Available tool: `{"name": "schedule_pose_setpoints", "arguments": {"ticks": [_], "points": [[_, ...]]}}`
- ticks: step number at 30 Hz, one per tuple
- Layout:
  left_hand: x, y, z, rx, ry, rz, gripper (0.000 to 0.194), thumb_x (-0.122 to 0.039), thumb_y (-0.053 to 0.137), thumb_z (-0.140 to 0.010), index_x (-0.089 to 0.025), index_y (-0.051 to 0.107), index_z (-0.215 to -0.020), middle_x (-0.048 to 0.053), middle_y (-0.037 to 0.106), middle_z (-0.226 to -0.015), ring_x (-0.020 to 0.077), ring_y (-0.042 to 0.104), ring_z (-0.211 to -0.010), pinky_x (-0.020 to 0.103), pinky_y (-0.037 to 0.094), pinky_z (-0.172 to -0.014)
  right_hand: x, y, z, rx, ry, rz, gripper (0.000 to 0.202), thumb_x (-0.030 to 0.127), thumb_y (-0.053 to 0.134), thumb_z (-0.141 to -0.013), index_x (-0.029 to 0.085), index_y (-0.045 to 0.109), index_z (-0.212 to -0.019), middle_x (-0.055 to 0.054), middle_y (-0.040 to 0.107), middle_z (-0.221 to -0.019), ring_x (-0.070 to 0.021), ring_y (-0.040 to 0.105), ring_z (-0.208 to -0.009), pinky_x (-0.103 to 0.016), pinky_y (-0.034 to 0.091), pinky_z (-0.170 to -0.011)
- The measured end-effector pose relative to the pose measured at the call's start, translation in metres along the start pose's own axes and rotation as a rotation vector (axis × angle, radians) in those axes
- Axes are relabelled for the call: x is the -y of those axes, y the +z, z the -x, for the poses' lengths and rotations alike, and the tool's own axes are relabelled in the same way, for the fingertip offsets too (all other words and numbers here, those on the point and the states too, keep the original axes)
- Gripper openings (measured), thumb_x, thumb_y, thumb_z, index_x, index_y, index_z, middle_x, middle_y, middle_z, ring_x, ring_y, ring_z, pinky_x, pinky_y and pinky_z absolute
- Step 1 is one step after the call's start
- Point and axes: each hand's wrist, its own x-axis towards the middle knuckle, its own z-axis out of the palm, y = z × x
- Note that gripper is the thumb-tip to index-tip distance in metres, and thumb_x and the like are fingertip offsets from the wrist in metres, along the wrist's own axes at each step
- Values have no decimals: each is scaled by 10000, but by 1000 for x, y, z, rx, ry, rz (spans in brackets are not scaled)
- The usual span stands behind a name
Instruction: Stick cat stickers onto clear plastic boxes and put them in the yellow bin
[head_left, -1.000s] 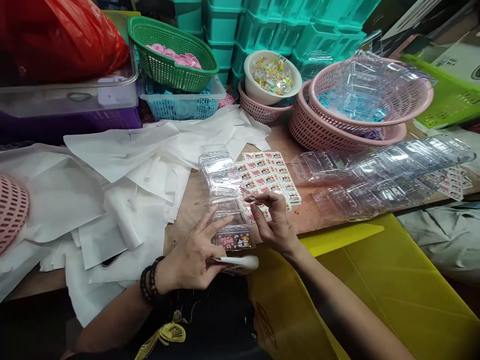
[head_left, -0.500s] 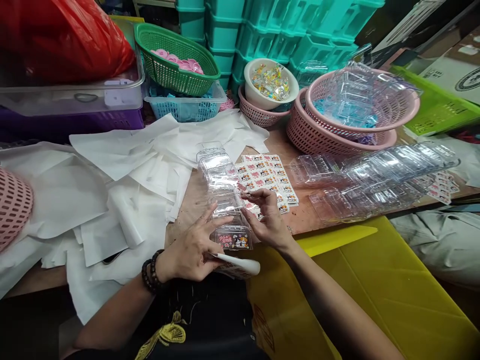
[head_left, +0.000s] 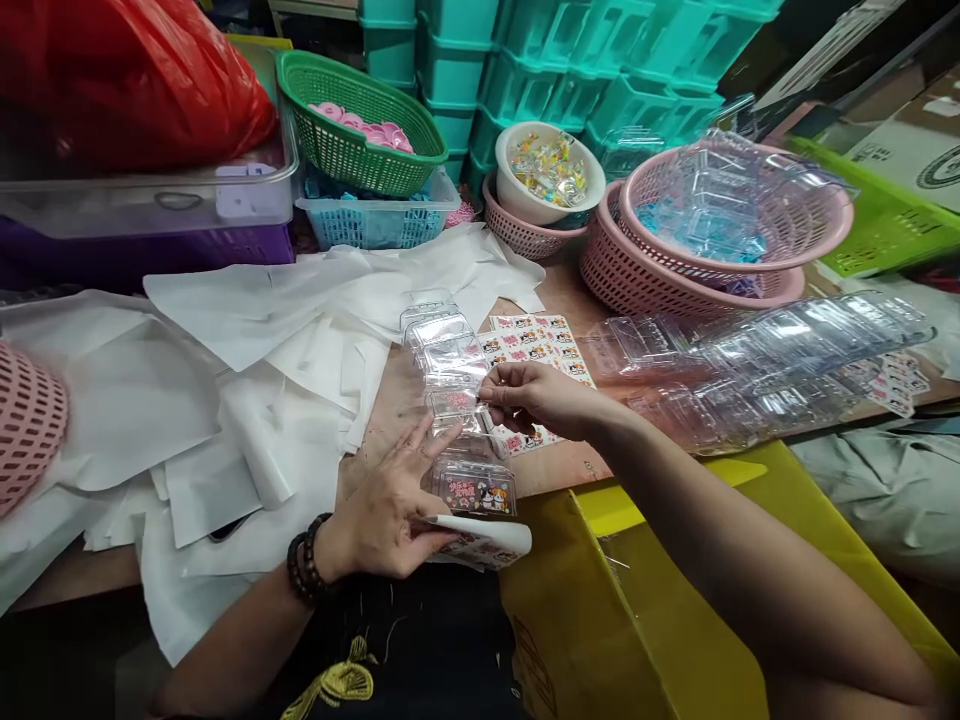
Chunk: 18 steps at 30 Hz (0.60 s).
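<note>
My left hand pinches a bent sticker sheet with its thumb, while its other fingers stretch over a row of clear plastic boxes. The nearest box carries a cartoon cat-and-dog sticker with pink lettering. My right hand is closed in a pinch at the right edge of a box farther up the row. A clear sticker with pink print lies over that box, its right end at my fingertips. Partly under my right hand rests a stack of printed sticker sheets.
White backing papers cover the left of the table. More clear boxes lie in rows on the right. Behind stand pink baskets, a white bowl and a green basket. A yellow carton stands below the table's front edge.
My right hand has brought a sticker over to the farther box, its wrist turning and forearm swinging up. My left hand keeps the sheet and stays nearly in place. The view has shifted slightly.
</note>
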Motion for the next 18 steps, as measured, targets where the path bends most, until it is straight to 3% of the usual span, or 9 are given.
{"name": "schedule_pose_setpoints", "arguments": {"ticks": [4,8,18], "points": [[2,2,4,-8,5,-9,78,-210,721,-776,-236,791,-798,-74,26,-1674,398,131,-1516,586,182,-1221,0,-2,-10,23,76,1,279,311,715,-822,172,525,-674,45,569,-484,-37,402,-323,-174,246,-326],[2,4,4,-1,11,-10,83,-201,733,-758,-239,795,-797,-70,39,-1674,422,114,-1513,616,205,-1206,4,-2,-10,63,115,5,320,342,747,-791,165,531,-636,46,552,-469,-23,348,-313,-172,187,-317],[4,3,4,16,9,12,86,-211,719,-772,-247,792,-797,-83,47,-1671,414,114,-1515,617,174,-1213,9,-2,-13,15,144,114,313,353,770,-751,168,556,-618,42,535,-462,-27,322,-344,-179,151,-332]]}}
